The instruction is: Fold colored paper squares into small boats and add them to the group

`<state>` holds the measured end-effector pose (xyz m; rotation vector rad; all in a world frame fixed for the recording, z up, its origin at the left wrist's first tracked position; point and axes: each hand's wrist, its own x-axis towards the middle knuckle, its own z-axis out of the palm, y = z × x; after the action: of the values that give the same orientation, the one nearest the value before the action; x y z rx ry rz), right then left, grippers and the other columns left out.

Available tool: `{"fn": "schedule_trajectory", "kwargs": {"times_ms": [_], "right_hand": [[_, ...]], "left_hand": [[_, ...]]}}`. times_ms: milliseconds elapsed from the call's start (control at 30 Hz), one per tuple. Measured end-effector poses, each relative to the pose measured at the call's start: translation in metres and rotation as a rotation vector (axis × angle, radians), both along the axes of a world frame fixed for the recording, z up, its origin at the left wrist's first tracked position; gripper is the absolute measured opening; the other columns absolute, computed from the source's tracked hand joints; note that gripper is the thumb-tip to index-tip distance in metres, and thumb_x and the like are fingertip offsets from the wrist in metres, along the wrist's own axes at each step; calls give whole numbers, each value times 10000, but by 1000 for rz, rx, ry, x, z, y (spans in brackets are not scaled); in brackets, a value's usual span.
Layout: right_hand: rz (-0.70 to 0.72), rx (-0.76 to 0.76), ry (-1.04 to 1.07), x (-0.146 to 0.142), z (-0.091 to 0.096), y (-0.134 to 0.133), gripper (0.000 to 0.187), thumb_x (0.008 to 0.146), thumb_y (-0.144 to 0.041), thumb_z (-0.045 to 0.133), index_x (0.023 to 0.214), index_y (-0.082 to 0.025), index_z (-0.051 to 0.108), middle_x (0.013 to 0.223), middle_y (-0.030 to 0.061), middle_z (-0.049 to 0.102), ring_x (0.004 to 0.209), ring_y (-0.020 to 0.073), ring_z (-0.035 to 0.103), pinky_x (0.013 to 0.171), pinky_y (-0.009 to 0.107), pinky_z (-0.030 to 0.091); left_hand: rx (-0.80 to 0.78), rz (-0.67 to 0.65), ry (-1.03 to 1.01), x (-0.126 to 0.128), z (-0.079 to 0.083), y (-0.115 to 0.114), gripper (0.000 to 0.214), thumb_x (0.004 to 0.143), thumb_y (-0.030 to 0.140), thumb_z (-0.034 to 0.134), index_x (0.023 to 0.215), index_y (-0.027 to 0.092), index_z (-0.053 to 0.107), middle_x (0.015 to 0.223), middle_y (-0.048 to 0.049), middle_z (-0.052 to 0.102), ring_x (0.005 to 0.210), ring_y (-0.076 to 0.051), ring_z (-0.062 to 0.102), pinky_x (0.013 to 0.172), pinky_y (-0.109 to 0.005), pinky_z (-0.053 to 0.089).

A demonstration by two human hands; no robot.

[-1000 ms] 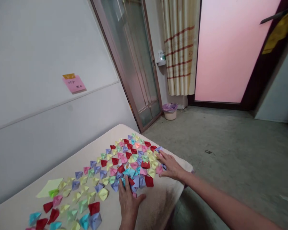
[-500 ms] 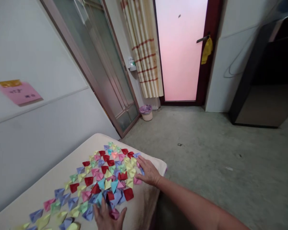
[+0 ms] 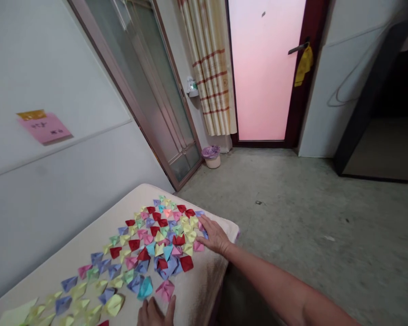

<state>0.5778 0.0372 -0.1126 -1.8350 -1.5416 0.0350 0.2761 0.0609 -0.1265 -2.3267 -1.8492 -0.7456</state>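
Dozens of colourful folded papers [image 3: 154,231] cover a cream, cloth-topped surface [image 3: 81,244] between six and eight o'clock. At six o'clock the right hand [image 3: 214,236] is spread palm-down, thumb apart, beside a pink piece [image 3: 198,246] at its eight; whether it presses down is hard to tell. At seven the left hand [image 3: 154,313], cut by the lower edge, parts thumb from fingers, with a turquoise piece [image 3: 145,288] at its eleven and another pink one [image 3: 165,290] at its one.

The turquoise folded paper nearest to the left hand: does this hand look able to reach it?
Probably yes: the left hand is right beside the turquoise folded paper, with nothing visible between them.
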Motion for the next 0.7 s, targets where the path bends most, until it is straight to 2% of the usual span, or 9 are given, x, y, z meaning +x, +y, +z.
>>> {"fn": "schedule_trajectory", "kwargs": {"times_ms": [167, 300, 400, 533, 700], "right_hand": [[21, 5, 16, 3, -2, -1, 787, 808, -575, 480, 1403, -93, 299, 1437, 214, 330, 1312, 300, 326, 1035, 443, 298], [89, -1, 9, 7, -1, -4, 900, 724, -625, 558, 1409, -107, 288, 1457, 211, 291, 1330, 303, 294, 1049, 444, 289], [131, -6, -60, 2, -5, -14, 999, 630, -621, 650, 1414, -126, 278, 1470, 210, 254, 1333, 323, 277, 1054, 462, 276], [112, 16, -187, -17, -16, -31, 981, 608, -469, 720, 1419, -159, 265, 1490, 201, 196, 1362, 346, 183, 1051, 513, 244], [15, 38, -223, -35, -18, -29, 846, 665, -362, 662, 1402, -182, 288, 1476, 200, 227, 1340, 355, 233, 999, 539, 302]], "left_hand": [[-71, 1, 119, 3, 2, -3, 748, 726, 543, 535, 1271, 40, 436, 1230, -229, 530, 1163, -347, 466, 950, -454, 372], [-169, -31, 129, 9, 6, 5, 880, 708, 547, 564, 1374, 51, 270, 1328, -228, 446, 1256, -339, 374, 998, -456, 302], [-216, -99, 69, 20, 7, 19, 939, 661, 526, 626, 1386, 74, 235, 1348, -221, 428, 1266, -335, 363, 1006, -443, 293], [-228, -196, -86, 52, 9, 37, 977, 636, 484, 669, 1395, 94, 193, 1330, -216, 449, 1204, -324, 445, 967, -415, 350], [-290, -252, -335, 113, 22, 52, 929, 653, 417, 672, 1383, 100, 194, 1363, -224, 401, 1277, -309, 375, 1008, -407, 325]]}}
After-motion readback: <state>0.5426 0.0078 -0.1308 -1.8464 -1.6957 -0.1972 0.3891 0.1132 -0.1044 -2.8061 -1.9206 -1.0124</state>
